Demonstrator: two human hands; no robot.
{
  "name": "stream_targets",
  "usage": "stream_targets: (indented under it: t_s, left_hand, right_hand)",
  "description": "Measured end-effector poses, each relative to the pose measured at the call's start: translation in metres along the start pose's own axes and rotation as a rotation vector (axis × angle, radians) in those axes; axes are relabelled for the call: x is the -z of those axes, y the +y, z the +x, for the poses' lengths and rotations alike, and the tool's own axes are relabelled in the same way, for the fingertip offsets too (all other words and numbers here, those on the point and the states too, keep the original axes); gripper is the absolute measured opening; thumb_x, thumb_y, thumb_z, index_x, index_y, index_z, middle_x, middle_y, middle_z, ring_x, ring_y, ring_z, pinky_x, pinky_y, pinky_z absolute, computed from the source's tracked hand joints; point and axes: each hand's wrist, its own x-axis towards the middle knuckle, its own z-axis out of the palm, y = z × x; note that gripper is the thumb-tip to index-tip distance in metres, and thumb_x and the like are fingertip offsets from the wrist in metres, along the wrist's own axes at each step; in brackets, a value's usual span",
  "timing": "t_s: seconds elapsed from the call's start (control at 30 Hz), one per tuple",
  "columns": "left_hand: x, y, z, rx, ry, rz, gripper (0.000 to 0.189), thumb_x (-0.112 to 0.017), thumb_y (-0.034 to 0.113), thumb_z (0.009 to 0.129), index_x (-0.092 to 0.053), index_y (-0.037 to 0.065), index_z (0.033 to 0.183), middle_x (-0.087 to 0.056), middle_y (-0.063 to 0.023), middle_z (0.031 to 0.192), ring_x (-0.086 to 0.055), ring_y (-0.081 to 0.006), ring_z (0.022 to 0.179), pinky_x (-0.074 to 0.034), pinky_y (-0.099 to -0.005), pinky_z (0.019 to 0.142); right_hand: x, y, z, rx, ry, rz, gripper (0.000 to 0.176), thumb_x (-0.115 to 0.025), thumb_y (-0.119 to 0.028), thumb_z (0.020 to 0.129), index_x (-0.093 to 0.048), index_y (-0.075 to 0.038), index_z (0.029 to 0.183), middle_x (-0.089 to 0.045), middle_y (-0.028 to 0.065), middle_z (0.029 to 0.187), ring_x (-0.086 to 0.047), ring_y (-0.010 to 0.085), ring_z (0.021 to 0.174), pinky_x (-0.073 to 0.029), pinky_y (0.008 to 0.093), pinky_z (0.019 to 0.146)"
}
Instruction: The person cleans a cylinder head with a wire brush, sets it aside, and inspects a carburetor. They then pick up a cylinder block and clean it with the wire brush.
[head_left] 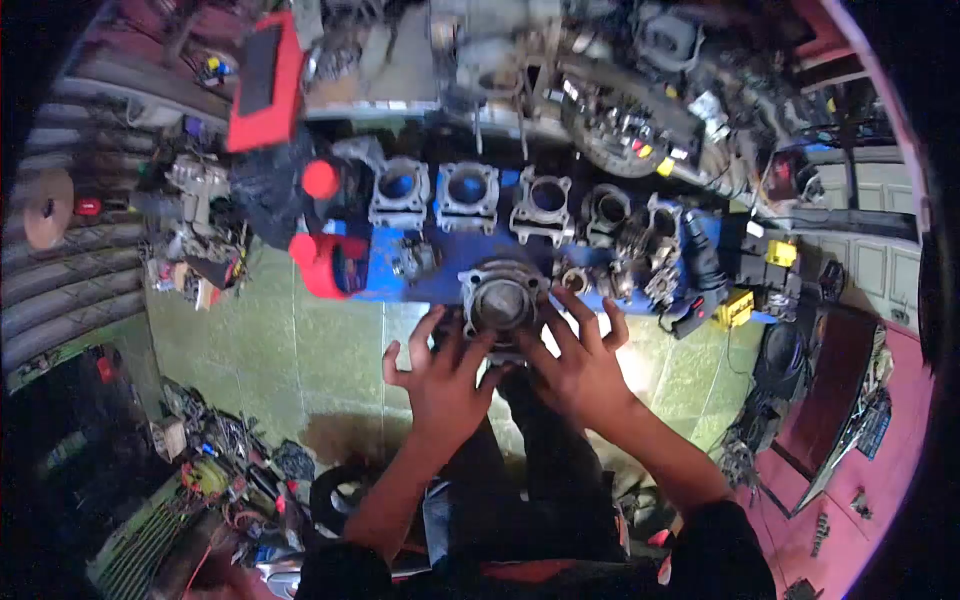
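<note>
A round metal engine cylinder with a piston in its bore sits at the near edge of a blue bench. My left hand grips its lower left side, fingers spread up against it. My right hand holds its lower right side, fingers reaching along the rim. Both forearms come up from the bottom of the view.
A row of several more engine cylinders stands along the back of the bench. Red parts lie at the bench's left end, yellow boxes at the right. Tools and wires litter the green floor at lower left.
</note>
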Motion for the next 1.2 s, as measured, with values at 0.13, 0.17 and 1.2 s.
stream_targets:
  t_s: [0.13,0.17,1.2]
  left_hand:
    - [0.084,0.024,0.033,-0.114,0.071,-0.017,0.050,-0.085,0.044,0.078,-0.075,0.030,0.125,-0.073,-0.0095,0.130,-0.044,-0.0289,0.149,-0.012,-0.0628,0.116]
    - [0.106,0.031,0.037,-0.131,0.075,-0.008,0.050,-0.085,0.043,0.078,-0.075,0.030,0.125,-0.073,-0.0102,0.130,-0.044,-0.0290,0.149,-0.011,-0.0631,0.117]
    - [0.311,0.154,0.385,-0.452,0.304,-0.136,0.056,-0.094,0.042,0.072,-0.079,0.016,0.120,-0.072,-0.0188,0.128,-0.054,-0.0314,0.138,-0.019,-0.0648,0.116]
  right_hand:
    - [0.099,-0.007,0.015,-0.023,0.093,-0.037,0.065,-0.082,-0.038,0.076,-0.068,-0.026,0.139,-0.057,0.0163,0.151,-0.039,0.0359,0.151,-0.014,0.0684,0.118]
    - [0.116,-0.013,0.014,-0.036,0.139,-0.032,0.059,-0.078,-0.036,0.080,-0.069,-0.024,0.137,-0.059,0.0170,0.149,-0.039,0.0343,0.151,-0.013,0.0683,0.119]
    - [0.401,0.136,0.204,-0.196,0.428,-0.319,0.062,-0.080,-0.030,0.081,-0.067,-0.015,0.140,-0.066,0.0094,0.142,-0.047,0.0369,0.141,-0.019,0.0743,0.121]
